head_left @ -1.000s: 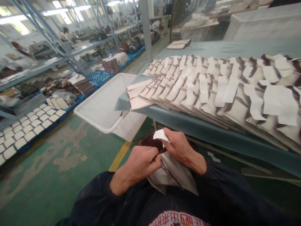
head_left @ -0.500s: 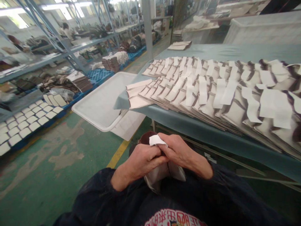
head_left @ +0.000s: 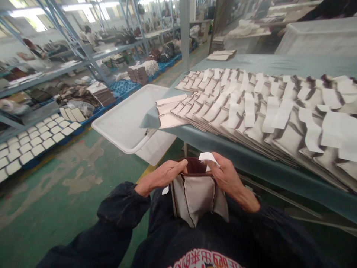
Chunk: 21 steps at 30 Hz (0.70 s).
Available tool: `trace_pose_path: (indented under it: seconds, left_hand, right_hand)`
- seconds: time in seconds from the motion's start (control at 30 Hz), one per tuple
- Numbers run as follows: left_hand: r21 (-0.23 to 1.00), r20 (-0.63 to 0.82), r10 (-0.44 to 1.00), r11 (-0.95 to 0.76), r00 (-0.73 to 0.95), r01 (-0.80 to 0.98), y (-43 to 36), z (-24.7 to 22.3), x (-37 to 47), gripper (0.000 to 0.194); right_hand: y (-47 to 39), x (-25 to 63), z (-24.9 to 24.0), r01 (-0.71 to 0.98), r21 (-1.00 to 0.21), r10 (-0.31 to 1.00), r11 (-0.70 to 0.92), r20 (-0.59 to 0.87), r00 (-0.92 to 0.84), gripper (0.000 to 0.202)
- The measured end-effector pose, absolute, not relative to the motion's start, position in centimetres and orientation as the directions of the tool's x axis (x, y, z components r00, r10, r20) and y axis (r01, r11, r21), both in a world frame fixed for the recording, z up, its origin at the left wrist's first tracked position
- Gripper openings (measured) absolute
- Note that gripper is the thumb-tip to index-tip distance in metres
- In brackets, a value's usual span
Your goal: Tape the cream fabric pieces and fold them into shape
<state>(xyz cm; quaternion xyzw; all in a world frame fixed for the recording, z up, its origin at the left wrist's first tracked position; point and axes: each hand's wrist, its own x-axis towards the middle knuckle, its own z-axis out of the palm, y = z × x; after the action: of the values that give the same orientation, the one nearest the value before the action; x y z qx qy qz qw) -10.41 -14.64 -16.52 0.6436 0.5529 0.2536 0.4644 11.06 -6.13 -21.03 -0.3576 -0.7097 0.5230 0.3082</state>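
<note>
In front of my body I hold a sewn fabric piece (head_left: pixel 199 195), shaped like a pouch, with pale grey panels, dark seams and a brown inside. Its mouth faces up and is spread apart. My left hand (head_left: pixel 167 174) pinches the rim on the left, thumb and fingers pressed together. My right hand (head_left: pixel 227 175) grips the rim on the right, along with a curled white strip (head_left: pixel 208 158) that stands above the edge. A small white tab (head_left: pixel 165 190) hangs below my left hand. Overlapping rows of similar flat pieces (head_left: pixel 220 115) lie on the table.
The table (head_left: pixel 212 139) with a blue-green cover runs along my right. A white plastic bin (head_left: pixel 117 123) stands at its left corner. White-topped pieces (head_left: pixel 36 143) sit in rows on a blue pallet at far left. Metal shelving (head_left: pixel 83 59) and a post (head_left: pixel 185 37) rise behind.
My hands have moved apart and the pouch-like piece, earlier bunched beneath them, is spread with its brown inside showing. The white strip has gone right with my right hand. The view has shifted slightly.
</note>
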Motion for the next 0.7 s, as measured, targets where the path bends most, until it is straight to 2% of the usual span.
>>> trace_pose_path:
  seconds: [0.13,0.27,0.43,0.53,0.7]
  left_hand:
    - [0.840,-0.154,0.930,-0.055,0.335,0.539,-14.6,-16.7,-10.8,0.046]
    - [0.784,-0.133,0.908,-0.148,0.396,0.603,-14.5,-16.9,-10.4,0.045]
    - [0.667,-0.081,0.913,-0.249,0.400,0.702,-15.1,-17.3,-9.4,0.036]
    - [0.626,-0.051,0.931,-0.252,0.361,0.738,-16.0,-17.5,-8.5,0.030]
    - [0.598,-0.025,0.953,-0.227,0.301,0.769,-16.8,-17.5,-7.8,0.027]
  right_hand:
    - [-5.3,12.1,-21.9,0.162,-0.983,0.865,0.087,-0.007,-0.501,0.033]
    - [-4.9,12.1,-22.4,0.148,-0.987,0.886,0.057,-0.018,-0.463,0.033]
    - [-4.5,12.0,-23.4,0.137,-0.990,0.879,0.021,-0.047,-0.475,0.032]
    - [-4.6,12.1,-23.9,0.123,-0.992,0.863,-0.009,-0.070,-0.501,0.027]
    - [-4.8,12.0,-23.8,0.128,-0.987,0.853,0.100,0.019,-0.521,0.025]
